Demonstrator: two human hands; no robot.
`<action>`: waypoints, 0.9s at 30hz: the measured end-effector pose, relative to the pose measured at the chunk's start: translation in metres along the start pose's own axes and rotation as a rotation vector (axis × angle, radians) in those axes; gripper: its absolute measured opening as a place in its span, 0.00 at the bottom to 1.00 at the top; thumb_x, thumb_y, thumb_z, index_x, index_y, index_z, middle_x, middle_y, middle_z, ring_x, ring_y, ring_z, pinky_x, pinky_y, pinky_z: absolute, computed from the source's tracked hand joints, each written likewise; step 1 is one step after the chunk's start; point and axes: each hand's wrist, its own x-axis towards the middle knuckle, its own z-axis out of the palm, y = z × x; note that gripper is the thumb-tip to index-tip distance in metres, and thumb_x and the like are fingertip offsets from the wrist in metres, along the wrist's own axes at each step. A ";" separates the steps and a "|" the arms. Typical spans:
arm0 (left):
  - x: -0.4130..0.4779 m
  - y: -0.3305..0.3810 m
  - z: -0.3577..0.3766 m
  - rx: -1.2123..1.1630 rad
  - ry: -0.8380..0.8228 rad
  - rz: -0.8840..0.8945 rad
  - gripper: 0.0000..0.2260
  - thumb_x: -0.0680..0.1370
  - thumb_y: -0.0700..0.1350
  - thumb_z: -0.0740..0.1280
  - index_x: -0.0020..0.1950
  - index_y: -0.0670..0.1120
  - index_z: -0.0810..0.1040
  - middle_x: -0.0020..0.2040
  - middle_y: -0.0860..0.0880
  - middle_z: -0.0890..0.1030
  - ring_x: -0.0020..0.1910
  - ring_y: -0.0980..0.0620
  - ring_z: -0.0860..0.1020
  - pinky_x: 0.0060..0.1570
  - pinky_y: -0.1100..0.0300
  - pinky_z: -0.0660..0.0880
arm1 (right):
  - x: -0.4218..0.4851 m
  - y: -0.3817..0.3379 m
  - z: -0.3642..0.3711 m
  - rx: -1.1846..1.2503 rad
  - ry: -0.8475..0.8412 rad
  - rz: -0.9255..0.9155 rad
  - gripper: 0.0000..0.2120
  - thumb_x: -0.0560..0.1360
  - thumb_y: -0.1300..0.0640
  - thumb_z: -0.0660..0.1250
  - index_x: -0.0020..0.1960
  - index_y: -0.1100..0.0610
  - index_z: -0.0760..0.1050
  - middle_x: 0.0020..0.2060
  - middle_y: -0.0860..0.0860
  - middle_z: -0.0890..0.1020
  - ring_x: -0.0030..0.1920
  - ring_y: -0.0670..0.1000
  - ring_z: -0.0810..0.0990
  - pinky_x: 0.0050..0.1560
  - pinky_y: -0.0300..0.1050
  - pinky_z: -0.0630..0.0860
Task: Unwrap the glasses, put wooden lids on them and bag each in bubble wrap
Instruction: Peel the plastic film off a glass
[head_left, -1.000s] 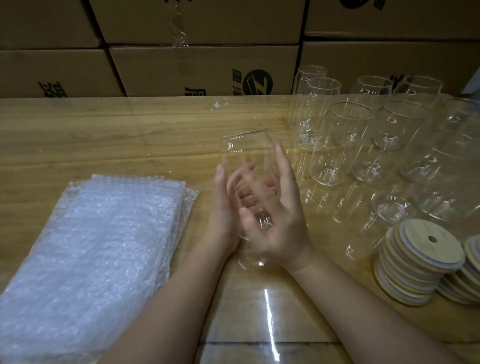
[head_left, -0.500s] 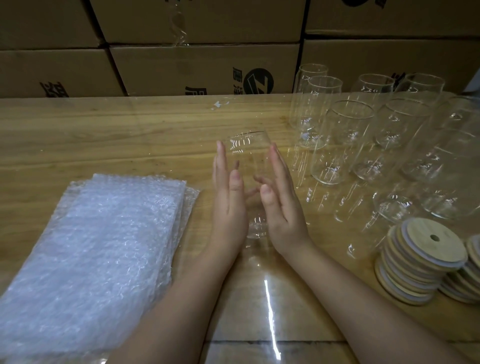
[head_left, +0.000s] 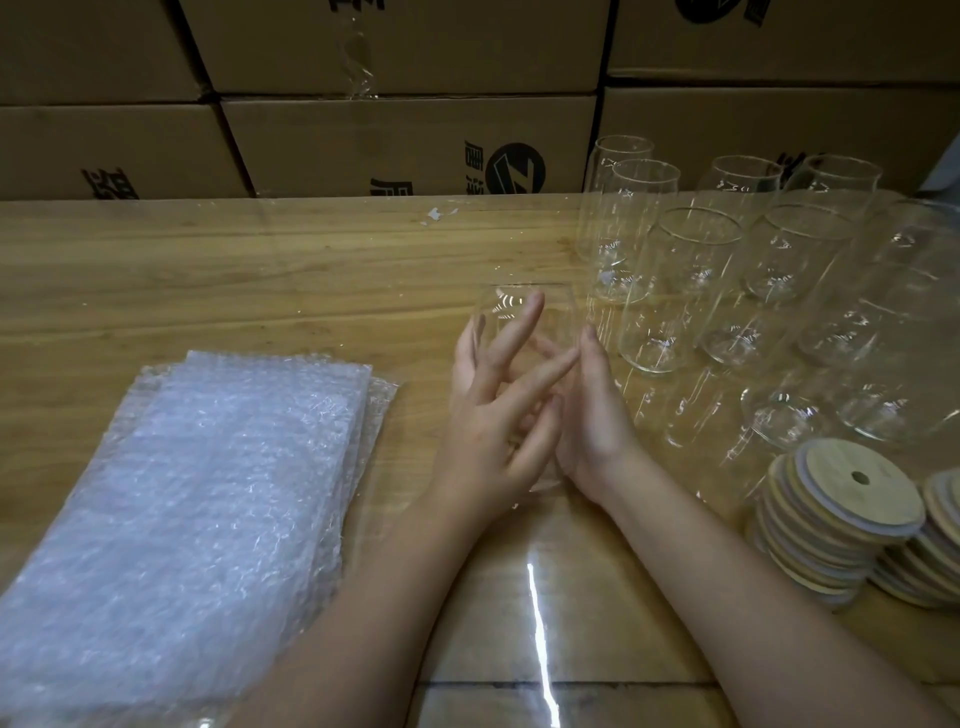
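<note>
Half a second ago both hands lay flat on the two sides of the glass (head_left: 556, 312); now the left hand (head_left: 493, 415) has turned over its front, with straight, spread fingers crossing it. The right hand (head_left: 597, 415) stays flat on its right side. Neither hand curls around the glass; it is only pressed between them, over the middle of the table (head_left: 260, 270), with its rim away from the person. At the right stand more glasses (head_left: 691, 291), at least nine, but they overlap and I cannot count them exactly. Beside them are two stacks of lids (head_left: 852, 493), and at the left is one pile of bubble wrap (head_left: 197, 493). Six boxes (head_left: 405, 140) are behind; one has a round black logo (head_left: 515, 169), and its black characters are not readable.
</note>
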 end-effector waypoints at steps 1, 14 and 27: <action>0.000 0.000 0.000 -0.001 -0.020 0.005 0.16 0.77 0.36 0.63 0.65 0.43 0.73 0.72 0.41 0.64 0.74 0.42 0.63 0.68 0.31 0.55 | 0.000 -0.002 -0.002 0.011 -0.008 0.050 0.32 0.76 0.30 0.46 0.65 0.49 0.73 0.59 0.56 0.81 0.58 0.55 0.81 0.62 0.57 0.74; 0.004 0.007 -0.009 -0.407 0.061 -0.484 0.38 0.73 0.54 0.67 0.74 0.62 0.47 0.78 0.49 0.53 0.74 0.49 0.64 0.69 0.43 0.67 | -0.016 0.008 0.015 -0.281 0.137 -0.478 0.24 0.76 0.33 0.52 0.68 0.39 0.65 0.60 0.48 0.80 0.58 0.48 0.80 0.51 0.41 0.78; -0.003 0.004 -0.009 -0.422 -0.129 -0.609 0.48 0.70 0.41 0.76 0.72 0.67 0.44 0.69 0.53 0.69 0.68 0.51 0.72 0.66 0.52 0.72 | -0.006 0.001 -0.001 -0.319 0.211 -0.641 0.19 0.81 0.46 0.46 0.66 0.47 0.66 0.59 0.51 0.79 0.62 0.47 0.77 0.65 0.43 0.71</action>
